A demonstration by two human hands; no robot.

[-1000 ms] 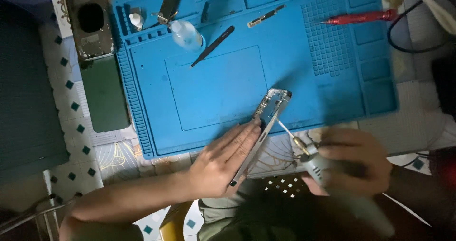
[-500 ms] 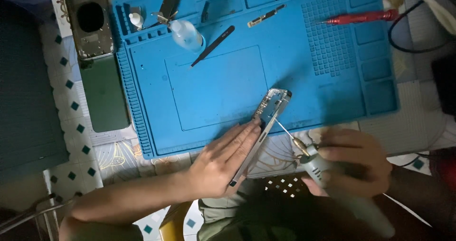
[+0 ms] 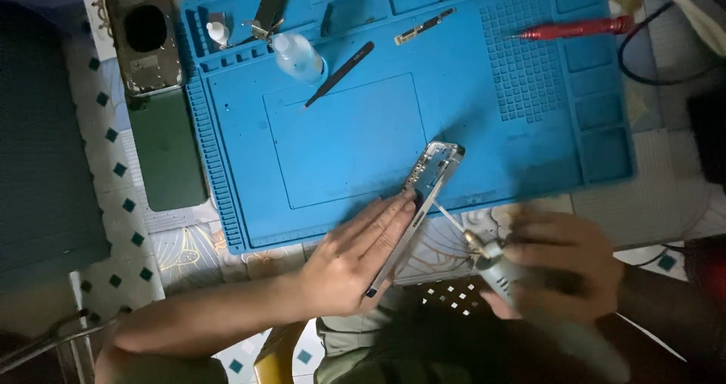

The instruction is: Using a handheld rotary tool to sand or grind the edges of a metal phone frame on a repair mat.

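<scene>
1. Blue silicone repair mat [image 3: 348, 157] covers most of the worktop [image 3: 665, 195], and a bare metal phone frame [image 3: 420, 202] lies slanted across the mat's near edge, its top end on the mat and its lower end over the patterned cloth.
2. Left hand [image 3: 355, 259] lies flat along the frame's left side, fingers stretched out and pressed against it, steadying it rather than gripping.
3. Right hand [image 3: 560, 267] is closed around a grey rotary tool [image 3: 503, 274]; the tool's thin bit reaches the frame's right edge.
4. On the mat's far side lie black tweezers [image 3: 340, 74], a small clear bottle [image 3: 296, 57], a short metal strip [image 3: 425, 26] and a red screwdriver [image 3: 576, 28].
5. Left of the mat sit a phone housing with a round hole [image 3: 144, 40] and, just below it, a dark green back panel [image 3: 168, 157].
</scene>
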